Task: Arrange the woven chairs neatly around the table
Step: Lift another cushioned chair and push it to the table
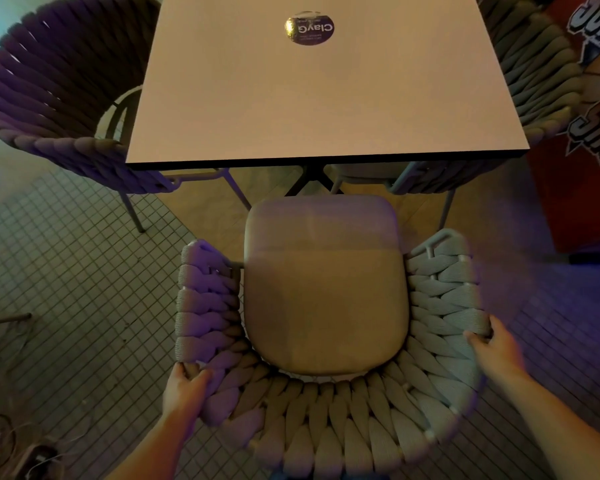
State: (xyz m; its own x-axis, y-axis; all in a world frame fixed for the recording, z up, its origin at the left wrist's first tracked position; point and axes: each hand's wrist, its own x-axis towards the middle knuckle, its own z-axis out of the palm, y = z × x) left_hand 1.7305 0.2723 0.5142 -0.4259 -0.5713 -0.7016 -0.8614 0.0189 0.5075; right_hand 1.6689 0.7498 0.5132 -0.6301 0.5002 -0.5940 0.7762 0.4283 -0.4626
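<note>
Grey rope-woven tub chair with a beige padded seat cushion sits just in front of the square pale-topped table, facing it, front edge of cushion near the table's near edge but not under it. Left hand grips the chair's woven rim at its rear-left corner, fingers curled over the top of the weave, thumb on the inner side. Right hand grips the rim on the chair's right side, fingers wrapped over the edge, pressed on the rope. Both forearms bare. Round dark sticker with gold edge and white lettering lies on the table toward its far side. Second woven tub chair, looks purple in this light, stands at the table's left side, seat partly tucked under. Third grey woven chair at the table's right side, also partly under. Table's dark cross base visible below the near edge. Floor is small square tiles left of the near chair; red panel with cartoon lettering right of the table.
</note>
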